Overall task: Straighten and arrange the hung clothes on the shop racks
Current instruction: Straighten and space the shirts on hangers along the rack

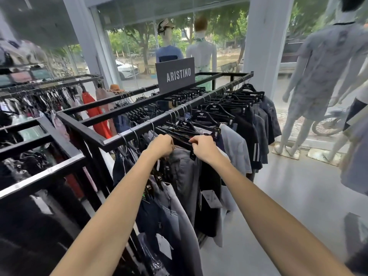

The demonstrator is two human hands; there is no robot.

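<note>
Hanger: the black clip hanger [182,140] hangs from the rack's front rail [111,141], not far from the rack's near corner, and spans the gap between your two hands.
Garment: a grey garment [186,172] drops straight down from that hanger, below and between your wrists, packed against darker pieces on both sides.
Left hand: your left hand [161,146] is at the hanger's left end, its fingers [171,145] curled tight over the top of the garment there; the tips are hidden, so you cannot tell exactly what they pinch.
Right hand: your right hand [203,147] is at the right end, its fingers [194,140] curled over the black bar and gripping it, just above a dangling black clip [192,154].
Materials: the rail is square black metal with a shiny top edge; the hanger is matte black plastic on a thin wire hook; the grey cloth looks soft and faintly mottled.
Neighbours: further along the rail towards the far corner, a row of black hangers [214,108] printed ARISTINO carries dark shorts and a white shirt [236,144].
Tag: a white paper tag [211,198] hangs low beside the grey garment.
Sign: a dark ARISTINO sign [176,75] stands on top of the rack.
</note>
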